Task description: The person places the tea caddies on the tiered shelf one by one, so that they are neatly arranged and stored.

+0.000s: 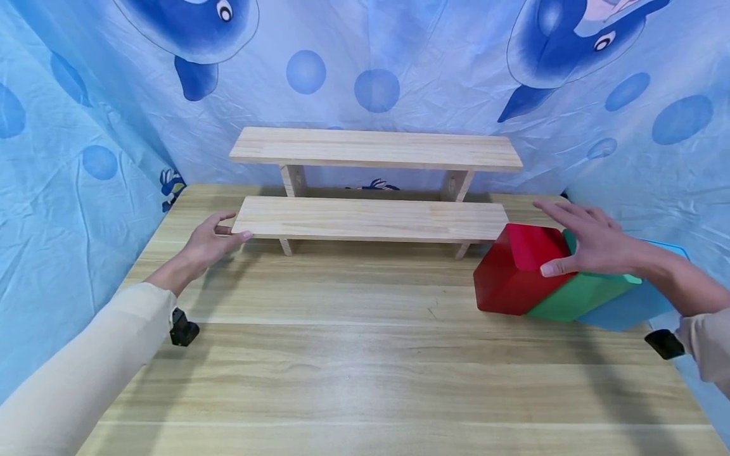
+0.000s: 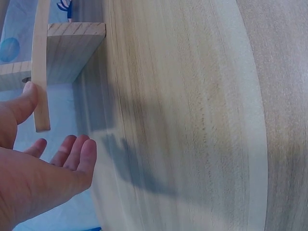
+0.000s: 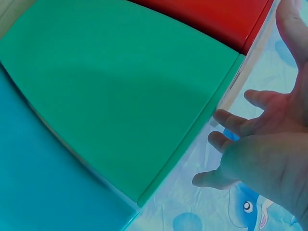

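A two-tier wooden rack has a lower board (image 1: 371, 218) and an upper board (image 1: 373, 148). At the lower board's left end is my left hand (image 1: 208, 246). In the left wrist view its thumb touches the board (image 2: 41, 96), while the fingers stay loosely extended and apart from it. My right hand (image 1: 595, 240) spreads over a row of plastic bins, fingers extended and gripping nothing. They are a red bin (image 1: 499, 282), a green bin (image 1: 582, 296) and a blue bin (image 1: 630, 309), standing side by side at the rack's right. The right wrist view shows the green bin (image 3: 120, 106) close up.
A wood-grain table (image 1: 342, 354) bears everything. Blue cloth (image 1: 336, 38) with printed dolphins and bubbles hangs behind it and along both sides. A small black device (image 1: 184, 327) sits at the left cuff, another (image 1: 664, 344) at the right.
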Demonstrator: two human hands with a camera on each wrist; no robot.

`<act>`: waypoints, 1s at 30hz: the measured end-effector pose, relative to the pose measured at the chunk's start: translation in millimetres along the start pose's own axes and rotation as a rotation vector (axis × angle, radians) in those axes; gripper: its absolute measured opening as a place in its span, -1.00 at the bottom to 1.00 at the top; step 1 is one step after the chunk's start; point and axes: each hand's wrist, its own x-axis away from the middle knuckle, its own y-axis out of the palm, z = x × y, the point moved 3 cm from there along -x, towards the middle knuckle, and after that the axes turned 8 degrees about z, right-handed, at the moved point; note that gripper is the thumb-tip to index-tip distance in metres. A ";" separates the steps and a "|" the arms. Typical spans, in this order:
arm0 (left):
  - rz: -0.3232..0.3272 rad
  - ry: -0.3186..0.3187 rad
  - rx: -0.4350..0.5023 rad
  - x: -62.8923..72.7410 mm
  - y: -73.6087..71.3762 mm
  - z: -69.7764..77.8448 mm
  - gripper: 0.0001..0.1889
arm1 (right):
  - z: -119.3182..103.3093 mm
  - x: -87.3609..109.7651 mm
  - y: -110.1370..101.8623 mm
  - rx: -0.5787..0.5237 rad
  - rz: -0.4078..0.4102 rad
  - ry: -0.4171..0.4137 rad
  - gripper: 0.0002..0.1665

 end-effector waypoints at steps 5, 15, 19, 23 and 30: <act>-0.013 0.000 0.039 -0.1 1.3 -0.4 -0.07 | 2.1 0.1 1.2 0.029 -0.009 -0.027 0.48; -0.026 0.008 0.053 0.3 3.4 0.1 -0.12 | 2.3 3.0 4.5 0.029 0.023 -0.138 0.31; -0.029 0.003 0.056 0.5 4.0 0.1 -0.12 | 1.6 4.7 6.8 0.037 0.055 -0.181 0.26; -0.036 0.000 0.069 0.7 5.0 -0.4 -0.12 | 1.0 6.4 7.4 0.033 0.066 -0.180 0.25; -0.030 -0.003 0.070 -0.2 5.2 -3.4 -0.10 | 0.7 8.4 7.5 0.006 0.071 -0.143 0.25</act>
